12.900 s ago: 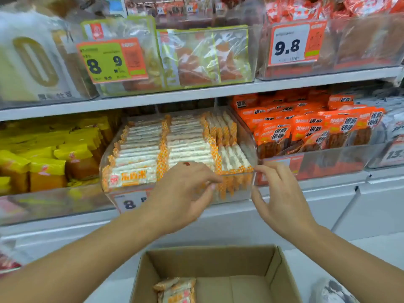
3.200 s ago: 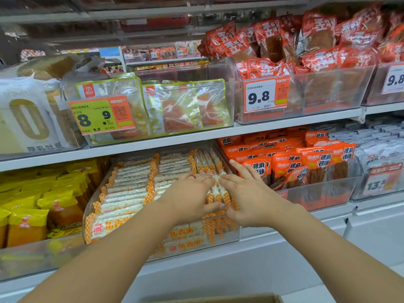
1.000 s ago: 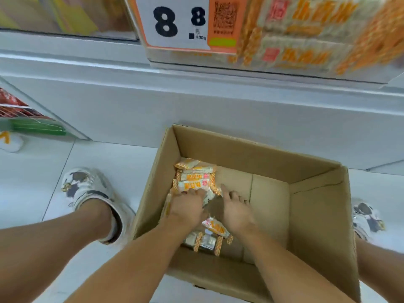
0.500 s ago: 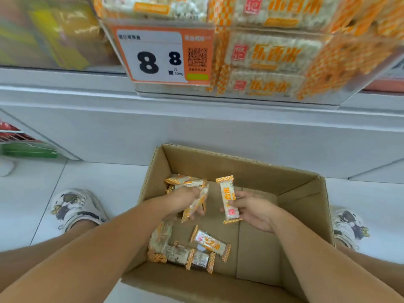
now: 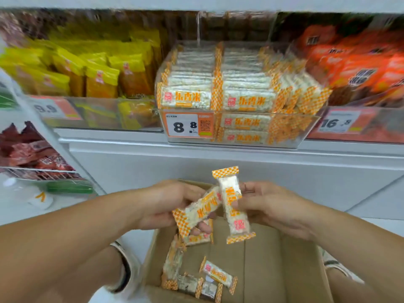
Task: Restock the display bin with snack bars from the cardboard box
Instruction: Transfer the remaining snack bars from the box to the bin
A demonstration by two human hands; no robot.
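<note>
snack bars (image 5: 215, 274) loose in cardboard box (image 5: 284, 270) | display bin (image 5: 310, 127) stacked full | left hand (image 5: 166, 204), right hand (image 5: 269, 206) each grip a bar

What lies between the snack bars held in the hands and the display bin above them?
In the head view, only the plain white shelf front. The held bars, gripped by left hand and right hand, sit apart below the display bin.

Display bin (image 5: 310, 127): clear glossy plastic w/ paper price tag (image 5: 189, 126). Snack bars (image 5: 234, 206) in shiny see-through film wrappers, grainy puffed-rice texture inside. Cardboard box (image 5: 273, 270): matt brown, smooth. Shelf front (image 5: 218, 162): smooth white, slight sheen, material unclear. Yellow packs (image 5: 100, 82): glossy film.
</note>
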